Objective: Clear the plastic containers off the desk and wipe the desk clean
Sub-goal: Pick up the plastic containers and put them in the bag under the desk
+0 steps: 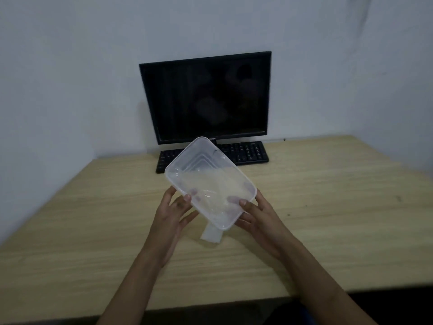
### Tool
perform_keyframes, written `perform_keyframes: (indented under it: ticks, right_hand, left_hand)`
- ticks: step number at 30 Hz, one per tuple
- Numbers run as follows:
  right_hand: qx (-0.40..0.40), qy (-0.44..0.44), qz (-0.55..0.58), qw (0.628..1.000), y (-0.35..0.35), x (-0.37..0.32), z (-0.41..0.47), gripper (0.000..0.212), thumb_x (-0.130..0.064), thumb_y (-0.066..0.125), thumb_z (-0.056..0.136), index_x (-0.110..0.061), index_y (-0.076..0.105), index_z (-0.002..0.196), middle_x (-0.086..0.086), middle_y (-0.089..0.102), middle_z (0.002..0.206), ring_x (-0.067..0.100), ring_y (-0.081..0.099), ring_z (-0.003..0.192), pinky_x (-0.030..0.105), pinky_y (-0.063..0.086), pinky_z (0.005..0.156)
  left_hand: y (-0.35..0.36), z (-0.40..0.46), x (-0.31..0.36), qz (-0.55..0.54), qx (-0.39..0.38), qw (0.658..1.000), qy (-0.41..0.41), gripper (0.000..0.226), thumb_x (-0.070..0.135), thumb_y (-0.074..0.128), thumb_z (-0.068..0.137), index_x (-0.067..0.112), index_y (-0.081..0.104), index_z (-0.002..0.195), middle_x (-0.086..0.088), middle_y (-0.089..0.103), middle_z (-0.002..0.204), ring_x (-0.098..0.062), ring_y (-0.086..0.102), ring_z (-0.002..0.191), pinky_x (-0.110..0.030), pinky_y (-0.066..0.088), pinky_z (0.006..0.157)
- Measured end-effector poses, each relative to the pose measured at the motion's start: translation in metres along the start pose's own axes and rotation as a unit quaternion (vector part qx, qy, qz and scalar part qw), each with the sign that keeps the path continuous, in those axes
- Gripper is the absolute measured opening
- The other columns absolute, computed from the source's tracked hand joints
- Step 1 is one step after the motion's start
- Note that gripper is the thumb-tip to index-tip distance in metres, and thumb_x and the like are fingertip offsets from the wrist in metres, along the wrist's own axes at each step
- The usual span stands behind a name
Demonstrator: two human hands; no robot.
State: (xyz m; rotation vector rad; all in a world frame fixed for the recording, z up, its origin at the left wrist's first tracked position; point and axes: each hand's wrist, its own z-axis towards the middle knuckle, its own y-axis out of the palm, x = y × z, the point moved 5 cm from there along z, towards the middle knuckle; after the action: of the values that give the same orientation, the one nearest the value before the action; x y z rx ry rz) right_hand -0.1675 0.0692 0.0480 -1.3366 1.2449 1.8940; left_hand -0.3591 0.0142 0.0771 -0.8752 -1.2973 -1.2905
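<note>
The surface (pixel 328 207) ran wood-grained, its near edge lost in shadow. At 12 o'clock a dark monitor (pixel 206 97) stood over a keyboard (pixel 246 152), whose left half the container (pixel 208 181) hid. That clear container was held tilted above the surface, the left hand (pixel 173 212) pinching its near-left edge and the right hand (pixel 255 214) its near-right edge. A white cloth (pixel 212 235) lay half covered beneath it.
</note>
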Motion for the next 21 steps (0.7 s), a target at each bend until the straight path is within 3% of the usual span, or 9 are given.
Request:
perform_keyframes:
  ticks: [4, 10, 14, 17, 21]
  right_hand:
    - [0.104, -0.044, 0.009, 0.994, -0.02, -0.022, -0.041, 0.05, -0.037, 0.059, 0.085, -0.036, 0.047, 0.133, 0.002, 0.066, 0.122, 0.027, 0.066, 0.107, 0.046, 0.054, 0.085]
    - [0.229, -0.083, -0.003, 0.97, -0.059, -0.045, -0.103, 0.024, -0.037, 0.041, 0.1, -0.052, 0.054, 0.113, -0.002, 0.068, 0.115, 0.021, 0.068, 0.103, 0.043, 0.056, 0.083]
    - [0.287, -0.104, 0.01, 0.952, -0.092, -0.059, -0.15, 0.03, -0.04, 0.042, 0.099, -0.041, 0.051, 0.128, 0.001, 0.07, 0.109, 0.022, 0.069, 0.099, 0.039, 0.057, 0.078]
    - [0.316, -0.113, 0.033, 0.941, -0.116, -0.068, -0.184, 0.045, -0.048, 0.048, 0.092, -0.033, 0.049, 0.135, 0.009, 0.066, 0.119, 0.028, 0.068, 0.102, 0.04, 0.057, 0.082]
    - [0.373, -0.128, 0.09, 0.915, -0.148, -0.076, -0.229, 0.036, -0.038, 0.047, 0.099, -0.028, 0.053, 0.133, 0.013, 0.067, 0.113, 0.028, 0.069, 0.094, 0.039, 0.058, 0.078]
  left_hand:
    - [0.032, -0.014, 0.003, 0.067, -0.061, 0.996, 0.01, 0.07, 0.049, 0.069, 0.074, 0.024, 0.047, 0.135, 0.0, 0.067, 0.122, -0.017, 0.063, 0.113, -0.039, 0.048, 0.095]
    - [0.087, -0.036, 0.008, 0.121, -0.13, 0.984, 0.032, 0.068, 0.046, 0.069, 0.073, 0.027, 0.048, 0.135, 0.002, 0.066, 0.118, -0.017, 0.066, 0.107, -0.037, 0.051, 0.092]
    - [0.133, -0.052, 0.007, 0.165, -0.181, 0.969, 0.043, 0.057, 0.037, 0.07, 0.083, 0.034, 0.047, 0.135, 0.012, 0.066, 0.118, -0.012, 0.064, 0.108, -0.035, 0.05, 0.094]
    - [0.169, -0.066, 0.001, 0.189, -0.22, 0.955, 0.051, 0.053, 0.024, 0.063, 0.091, 0.034, 0.043, 0.138, 0.013, 0.064, 0.119, -0.009, 0.063, 0.108, -0.029, 0.049, 0.094]
    - [0.216, -0.086, -0.01, 0.207, -0.271, 0.938, 0.059, 0.053, 0.024, 0.063, 0.091, 0.035, 0.043, 0.138, 0.014, 0.063, 0.119, -0.005, 0.063, 0.106, -0.02, 0.05, 0.088]
